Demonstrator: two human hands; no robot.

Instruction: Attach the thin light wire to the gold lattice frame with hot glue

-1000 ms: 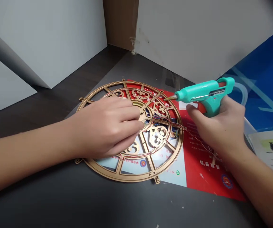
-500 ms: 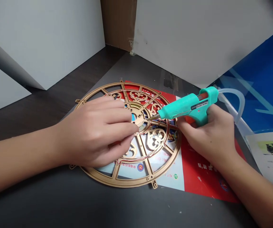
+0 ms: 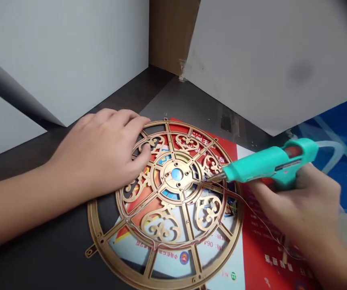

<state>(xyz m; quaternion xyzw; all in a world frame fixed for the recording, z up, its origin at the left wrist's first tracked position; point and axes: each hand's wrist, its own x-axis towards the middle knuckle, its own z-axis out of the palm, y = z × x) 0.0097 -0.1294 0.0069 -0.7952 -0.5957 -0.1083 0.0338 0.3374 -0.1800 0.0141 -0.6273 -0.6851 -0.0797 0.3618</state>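
A gold filigree wheel [image 3: 176, 175] with spokes and scrollwork lies flat on a red and white printed leaflet [image 3: 253, 257]. My left hand [image 3: 100, 149] rests on its upper left rim, fingers spread and holding nothing. My right hand [image 3: 300, 205] grips a teal hot glue gun [image 3: 270, 165] tilted down, and its brass nozzle [image 3: 217, 177] sits just above a spoke right of the hub. A thin copper wire [image 3: 252, 213] runs from the wheel toward my right hand. The wheel's bottom edge runs out of the picture.
White board panels [image 3: 270, 68] stand behind, with a strip of cardboard [image 3: 170, 36] in the corner. The dark tabletop [image 3: 149, 86] extends under everything. A see-through tube [image 3: 332, 151] curves over a blue surface [image 3: 342, 117] at the right.
My left hand has slid off the hub to the upper left rim, uncovering the hub. The view has shifted, and the glue gun now sits further right, with its nozzle pointing left.
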